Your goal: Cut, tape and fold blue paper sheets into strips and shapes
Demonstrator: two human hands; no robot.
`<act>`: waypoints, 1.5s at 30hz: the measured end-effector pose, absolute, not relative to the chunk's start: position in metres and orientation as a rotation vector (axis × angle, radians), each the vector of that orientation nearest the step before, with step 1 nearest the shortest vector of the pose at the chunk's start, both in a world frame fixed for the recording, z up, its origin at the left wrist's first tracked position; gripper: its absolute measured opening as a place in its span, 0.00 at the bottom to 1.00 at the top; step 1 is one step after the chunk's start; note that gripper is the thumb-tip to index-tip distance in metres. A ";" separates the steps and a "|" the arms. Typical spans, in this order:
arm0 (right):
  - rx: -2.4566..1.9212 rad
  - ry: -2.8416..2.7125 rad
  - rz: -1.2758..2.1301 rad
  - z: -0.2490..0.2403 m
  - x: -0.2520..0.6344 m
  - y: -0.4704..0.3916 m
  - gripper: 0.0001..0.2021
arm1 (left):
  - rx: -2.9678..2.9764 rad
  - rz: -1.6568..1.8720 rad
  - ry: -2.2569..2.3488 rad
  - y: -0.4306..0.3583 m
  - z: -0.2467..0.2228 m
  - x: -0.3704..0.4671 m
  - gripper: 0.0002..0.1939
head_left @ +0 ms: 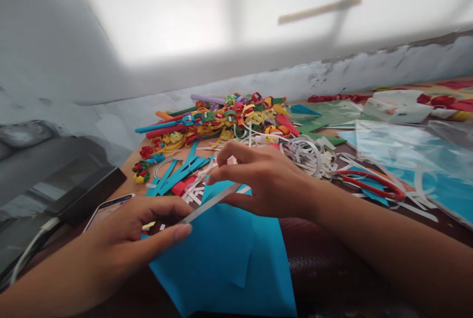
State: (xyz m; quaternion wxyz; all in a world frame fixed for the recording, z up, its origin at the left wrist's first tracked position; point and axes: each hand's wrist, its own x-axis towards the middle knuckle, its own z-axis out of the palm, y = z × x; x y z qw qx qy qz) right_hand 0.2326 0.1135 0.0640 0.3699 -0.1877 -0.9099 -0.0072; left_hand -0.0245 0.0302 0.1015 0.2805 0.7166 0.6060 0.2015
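A narrow white strip of paper or tape slants between my two hands above blue paper sheets. My left hand pinches the strip's lower end between thumb and fingers. At its upper end, my right hand curls with thumb and fingers drawn together around the strip; the exact grip is partly hidden. The blue sheets overlap beneath both hands and hang toward me.
Colourful paper flowers and chains are heaped at the back. Blue strips and curled white scraps surround red-handled scissors. A phone and black box are at left, plastic-wrapped blue paper at right.
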 end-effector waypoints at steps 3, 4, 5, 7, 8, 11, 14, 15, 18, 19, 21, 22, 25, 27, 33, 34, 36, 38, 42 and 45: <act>-0.444 -2.315 -0.172 0.064 0.231 0.110 0.11 | 1.943 0.444 1.556 0.042 0.110 -0.017 0.14; -0.440 -2.306 -0.198 0.064 0.230 0.109 0.11 | 1.920 0.371 1.515 0.046 0.114 -0.011 0.12; -0.436 -2.297 -0.216 0.064 0.230 0.108 0.11 | 1.897 0.306 1.481 0.050 0.116 -0.005 0.11; -0.434 -2.275 -0.236 0.065 0.231 0.108 0.10 | 1.874 0.239 1.445 0.056 0.119 0.006 0.12; -0.438 -2.268 -0.240 0.064 0.232 0.109 0.10 | 1.873 0.235 1.439 0.059 0.119 0.010 0.13; -0.435 -2.288 -0.246 0.064 0.234 0.111 0.09 | 1.879 0.263 1.432 0.061 0.116 0.014 0.15; -0.411 -2.360 -0.239 0.066 0.236 0.112 0.08 | 1.842 0.274 1.420 0.061 0.115 0.013 0.12; -0.403 -2.382 -0.224 0.067 0.237 0.112 0.08 | 1.816 0.284 1.416 0.060 0.115 0.013 0.11; -0.406 -2.412 -0.129 0.069 0.238 0.111 0.10 | 1.717 0.331 1.412 0.060 0.116 0.012 0.09; -0.412 -2.409 -0.093 0.070 0.238 0.110 0.11 | 1.686 0.349 1.412 0.060 0.116 0.012 0.09; -0.419 -2.393 -0.050 0.070 0.238 0.110 0.12 | 1.617 0.371 1.405 0.060 0.116 0.012 0.07; -0.422 -2.382 -0.049 0.069 0.238 0.110 0.11 | 1.588 0.380 1.403 0.060 0.116 0.012 0.06; -0.411 -2.333 -0.115 0.067 0.236 0.111 0.09 | 1.563 0.427 1.445 0.061 0.112 0.013 0.07; -0.404 -2.297 -0.182 0.066 0.234 0.110 0.09 | 1.583 0.478 1.502 0.061 0.109 0.013 0.08; -0.429 -2.251 -0.296 0.067 0.228 0.107 0.09 | 1.771 0.491 1.571 0.057 0.098 0.010 0.16; -0.446 -2.244 -0.288 0.067 0.228 0.107 0.10 | 1.818 0.495 1.577 0.056 0.098 0.010 0.16; -0.480 -2.235 -0.253 0.067 0.227 0.106 0.09 | 1.873 0.507 1.598 0.055 0.097 0.009 0.17; -0.498 -2.231 -0.202 0.067 0.227 0.105 0.09 | 1.879 0.523 1.636 0.054 0.097 0.011 0.16; -0.473 -2.222 -0.108 0.066 0.224 0.101 0.09 | 1.943 0.570 1.742 0.054 0.095 0.017 0.12; -0.496 -2.226 -0.023 0.065 0.223 0.100 0.08 | 1.995 0.614 1.753 0.055 0.092 0.020 0.12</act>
